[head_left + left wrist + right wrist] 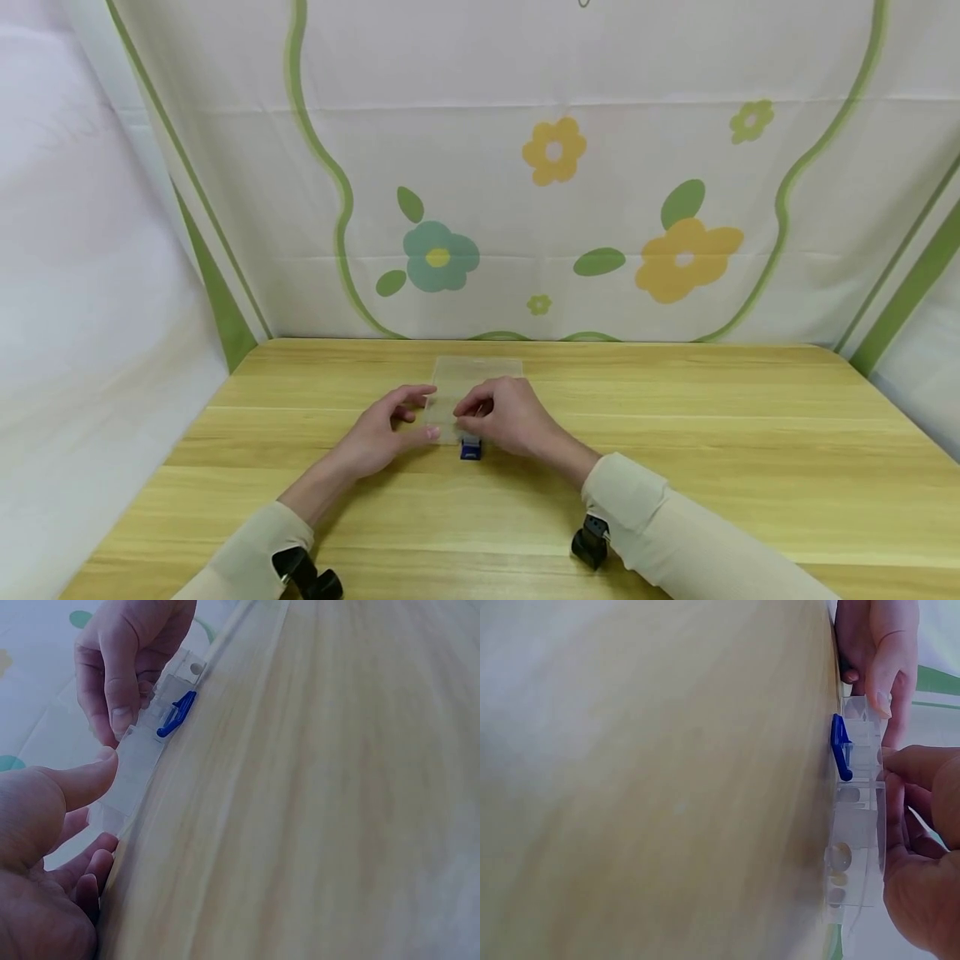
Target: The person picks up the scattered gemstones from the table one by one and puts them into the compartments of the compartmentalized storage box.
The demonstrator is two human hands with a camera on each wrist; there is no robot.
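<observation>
A clear plastic box (465,373) lies flat on the wooden table, a blue latch (471,451) at its front edge. In the right wrist view, the latch (841,748) tilts outward from the front wall, and several small rounded pieces (841,857) show through the clear plastic. My left hand (375,429) is spread at the box's left side, thumb by the front left corner and fingers farther back. My right hand (513,417) is over the box just behind the latch, thumb and fingertips bent close together; I cannot tell whether they pinch anything.
The wooden table (675,467) extends on both sides of the box and toward me. Behind its far edge hangs a white cloth (480,183) with flowers and green lines. A black wrist camera (590,542) sits under the right sleeve.
</observation>
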